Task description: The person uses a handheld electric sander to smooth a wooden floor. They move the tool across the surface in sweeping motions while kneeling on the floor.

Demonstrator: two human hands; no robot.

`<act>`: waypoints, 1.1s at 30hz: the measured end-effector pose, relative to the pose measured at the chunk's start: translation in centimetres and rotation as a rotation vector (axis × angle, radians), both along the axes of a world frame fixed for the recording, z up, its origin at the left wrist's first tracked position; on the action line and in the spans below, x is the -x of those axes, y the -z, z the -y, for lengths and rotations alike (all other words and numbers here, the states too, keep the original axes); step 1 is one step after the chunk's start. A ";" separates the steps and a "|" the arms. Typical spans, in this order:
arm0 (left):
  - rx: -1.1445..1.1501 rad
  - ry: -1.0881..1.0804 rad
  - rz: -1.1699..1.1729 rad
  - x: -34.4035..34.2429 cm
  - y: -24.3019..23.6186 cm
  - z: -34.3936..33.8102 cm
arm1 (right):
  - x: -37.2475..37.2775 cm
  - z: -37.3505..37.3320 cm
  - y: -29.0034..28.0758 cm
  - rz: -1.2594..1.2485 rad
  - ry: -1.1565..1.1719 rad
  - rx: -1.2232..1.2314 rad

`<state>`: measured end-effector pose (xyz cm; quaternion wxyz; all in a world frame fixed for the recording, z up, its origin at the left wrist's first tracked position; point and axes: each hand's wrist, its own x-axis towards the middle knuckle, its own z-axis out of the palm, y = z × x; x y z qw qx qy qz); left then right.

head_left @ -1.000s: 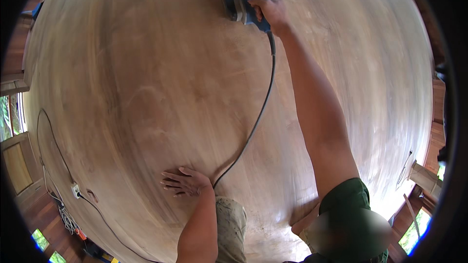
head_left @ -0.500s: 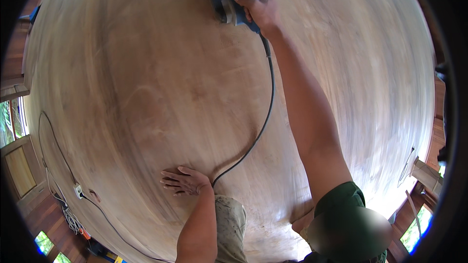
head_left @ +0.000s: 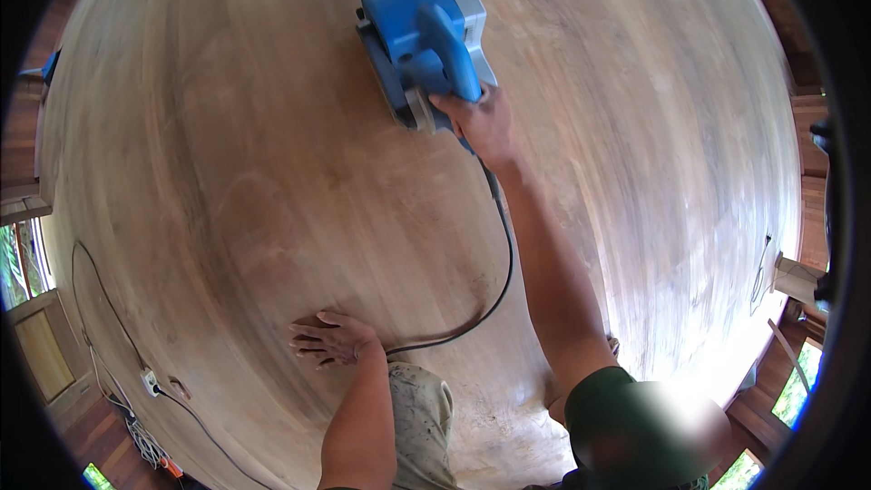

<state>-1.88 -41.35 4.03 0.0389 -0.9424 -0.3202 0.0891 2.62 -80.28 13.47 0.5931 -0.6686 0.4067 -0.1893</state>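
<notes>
My right hand [head_left: 483,122] is wrapped round the rear handle of a blue belt sander [head_left: 422,41], which rests on a broad wooden surface [head_left: 272,172]. A black power cord [head_left: 510,249] runs from the handle's end and curves back toward my knee. Flat on the wood, with its fingers spread, lies my left hand [head_left: 334,341]; nothing is in it. The sander's underside is hidden against the wood. My knee [head_left: 422,417], in stained light trousers, presses on the surface beside my left forearm.
At the left a white socket connector [head_left: 150,382] joins dark cables on the wood. A bundled extension cable [head_left: 145,445] hangs past the lower left edge. Another thin cord with a plug [head_left: 760,272] lies near the right edge. Wooden panels and windows surround the slab.
The sander and my right hand have come back nearer to me, so the whole sander body shows. The cord's bend has grown rounder. My left hand stays flat on the wood.
</notes>
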 end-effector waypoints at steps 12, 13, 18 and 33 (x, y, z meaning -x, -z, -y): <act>-0.038 -0.019 -0.042 -0.3 0.0 0.3 | 14.6 -8.0 -2.0 -0.127 -0.010 -0.009; -0.050 -0.019 -0.044 -0.3 0.1 0.2 | 15.9 -8.7 -2.0 -0.097 -0.012 -0.042; -0.046 -0.022 -0.047 -0.3 0.5 0.0 | 23.1 -12.3 -2.6 -0.179 -0.021 -0.115; -0.037 -0.025 -0.028 -0.7 0.0 0.5 | 27.9 -15.8 -3.3 -0.334 0.132 -0.127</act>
